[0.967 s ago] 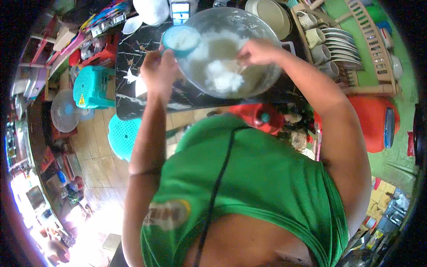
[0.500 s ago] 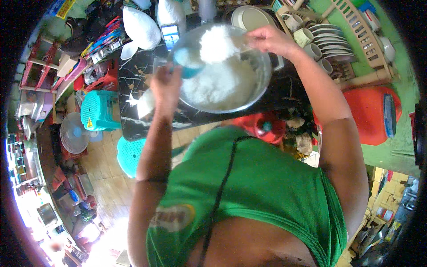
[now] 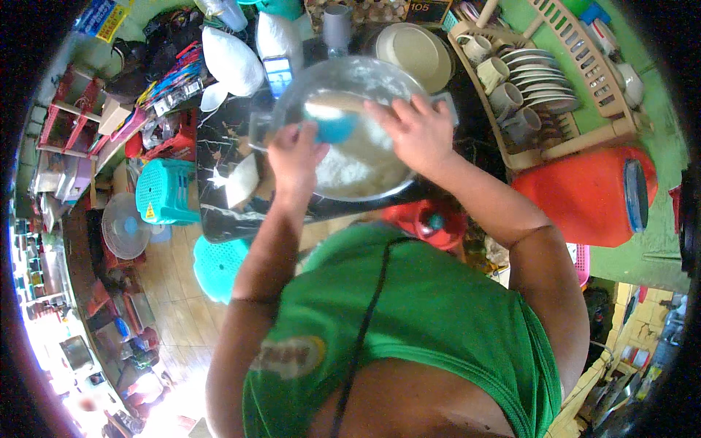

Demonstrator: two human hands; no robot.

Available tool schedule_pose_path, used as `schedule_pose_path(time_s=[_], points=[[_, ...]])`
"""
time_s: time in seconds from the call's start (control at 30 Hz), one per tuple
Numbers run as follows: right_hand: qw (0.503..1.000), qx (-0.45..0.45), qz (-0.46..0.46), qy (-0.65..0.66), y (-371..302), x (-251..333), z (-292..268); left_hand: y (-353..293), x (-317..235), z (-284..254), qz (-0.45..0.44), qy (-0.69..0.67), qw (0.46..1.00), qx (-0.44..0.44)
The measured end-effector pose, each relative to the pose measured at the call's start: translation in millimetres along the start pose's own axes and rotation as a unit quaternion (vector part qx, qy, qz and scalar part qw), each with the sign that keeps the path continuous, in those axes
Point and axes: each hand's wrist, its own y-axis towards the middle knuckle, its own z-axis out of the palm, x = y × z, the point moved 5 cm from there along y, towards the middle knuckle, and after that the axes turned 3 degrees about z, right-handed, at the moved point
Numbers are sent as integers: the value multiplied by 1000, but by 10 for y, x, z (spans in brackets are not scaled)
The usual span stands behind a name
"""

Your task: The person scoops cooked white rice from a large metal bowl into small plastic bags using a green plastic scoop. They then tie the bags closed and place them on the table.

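A wide metal basin point(image 3: 365, 194) with side handles stands on the black marbled tabletop and holds white powder point(image 3: 347, 169). Over its left side my left hand point(image 3: 293, 152) is closed on a blue cup point(image 3: 334, 128), which has white powder at its top. My right hand point(image 3: 420, 135) is over the basin's right part, fingers bent toward the cup. A blurred tan strip point(image 3: 342, 102) runs between its fingertips and the cup. My palm hides what the right hand grips.
White filled bags point(image 3: 230, 62) and a phone point(image 3: 278, 76) stand behind the basin. A knotted white bag point(image 3: 241, 177) lies left of it. Beyond are plates point(image 3: 414, 58) and a dish rack point(image 3: 540, 150). A red container point(image 3: 577, 197) is at right, turquoise stools point(image 3: 166, 191) at left.
My right hand has come down and left toward the blue cup. The white heap it held up over the basin is no longer seen. My left hand and the cup have shifted slightly right.
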Motion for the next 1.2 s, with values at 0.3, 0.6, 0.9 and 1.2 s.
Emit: schedule_pose_path(time_s=[0.3,0.6,0.9,1.2], points=[[995,89,-11,33,-140,-28,-93,-35,135,-84,8,-106,994,-39],[997,54,-3,59,-155,-92,-285,-91,83,-111,-9,-186,982,-37],[916,177,186,309,-191,-324,-61,41,-4,-308,120,-127,978,-110],[569,392,357,629,-161,-71,472,-14,-2,-228,190,-77,977,-59]])
